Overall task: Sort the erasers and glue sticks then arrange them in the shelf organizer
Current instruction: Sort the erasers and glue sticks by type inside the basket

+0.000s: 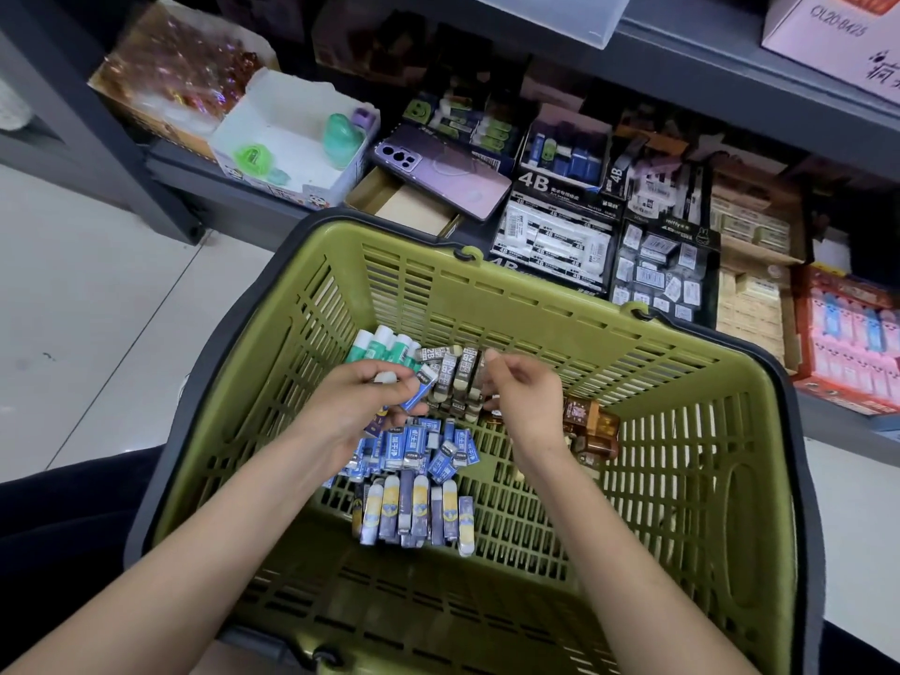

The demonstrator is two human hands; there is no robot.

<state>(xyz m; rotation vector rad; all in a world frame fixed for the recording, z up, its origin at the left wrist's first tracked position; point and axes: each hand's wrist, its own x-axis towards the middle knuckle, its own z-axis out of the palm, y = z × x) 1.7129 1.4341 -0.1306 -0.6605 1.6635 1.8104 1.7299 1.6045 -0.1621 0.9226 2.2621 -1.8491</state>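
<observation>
A green plastic basket [535,309] holds the sorted stock. Green-and-white glue sticks [384,348] lie at its far left, grey 2B erasers [450,377] beside them, blue erasers [423,453] in the middle, brown erasers [591,431] to the right, and purple-yellow erasers [414,509] nearest me. My left hand [360,399] grips a blue eraser [421,389] and something white. My right hand [521,387] hovers over the grey erasers with its fingers curled; whether they pinch anything is hidden.
Behind the basket a low grey shelf [234,192] carries open display boxes of 4B erasers [553,241], small wrapped erasers [662,275] and cream erasers [752,285]. A purple phone [443,170] lies on a cardboard box. A white box [292,134] holds green items. Tiled floor lies to the left.
</observation>
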